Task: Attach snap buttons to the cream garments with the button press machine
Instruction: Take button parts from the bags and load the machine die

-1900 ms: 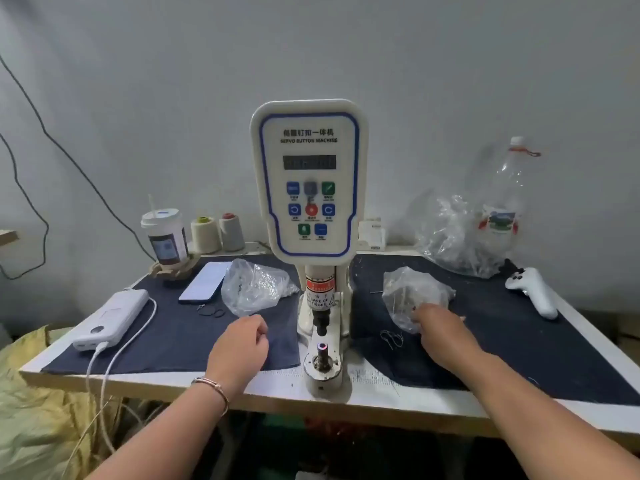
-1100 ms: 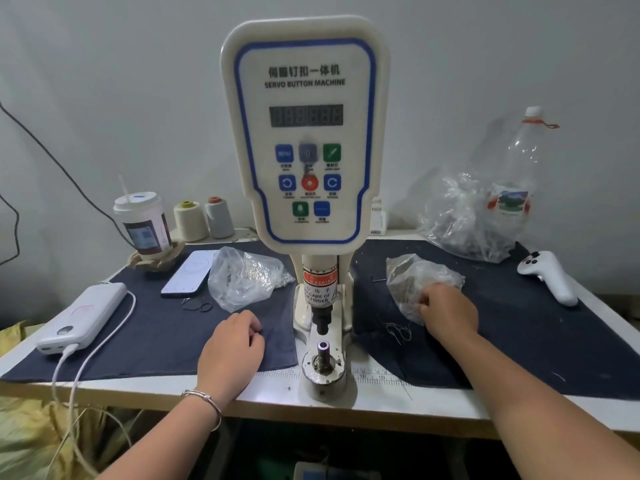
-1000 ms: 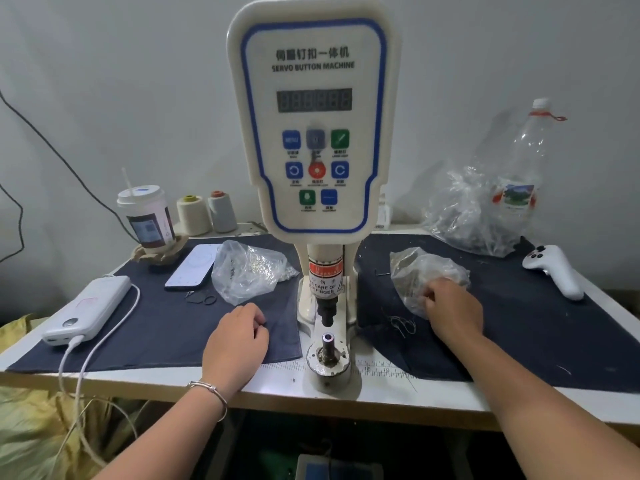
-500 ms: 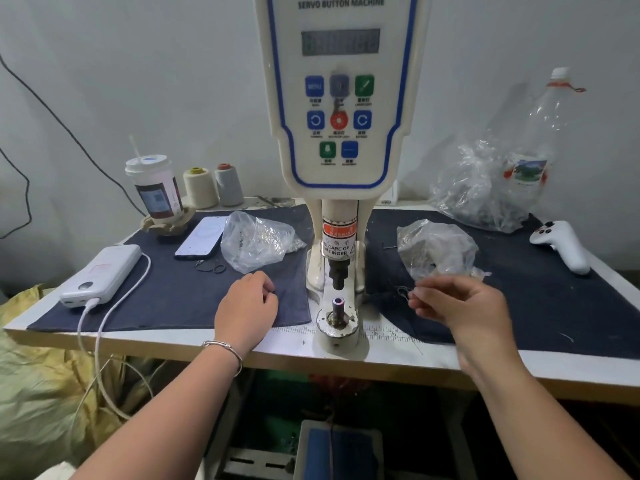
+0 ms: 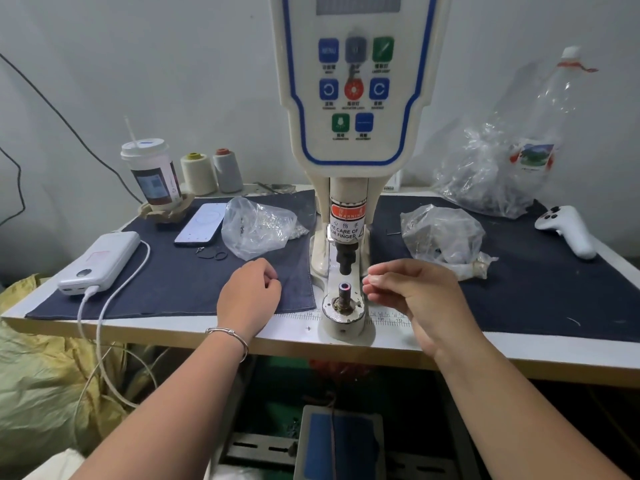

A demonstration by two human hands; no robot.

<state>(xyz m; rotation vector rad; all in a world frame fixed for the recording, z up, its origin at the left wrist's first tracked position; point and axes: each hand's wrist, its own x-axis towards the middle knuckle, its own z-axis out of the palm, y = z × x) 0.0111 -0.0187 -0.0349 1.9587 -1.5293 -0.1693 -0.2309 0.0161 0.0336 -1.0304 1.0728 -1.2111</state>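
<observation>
While the left hand [image 5: 248,295] rests with curled fingers on the dark cloth [image 5: 173,275], the right hand [image 5: 415,299] hovers beside the press post [image 5: 345,292], fingertips pinched; anything held is too small to tell. Plastic bags [image 5: 258,228] lie behind.

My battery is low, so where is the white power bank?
In the head view, the white power bank lies at the table's left edge on the dark cloth, left of the phone, with a white cable plugged in.
</observation>
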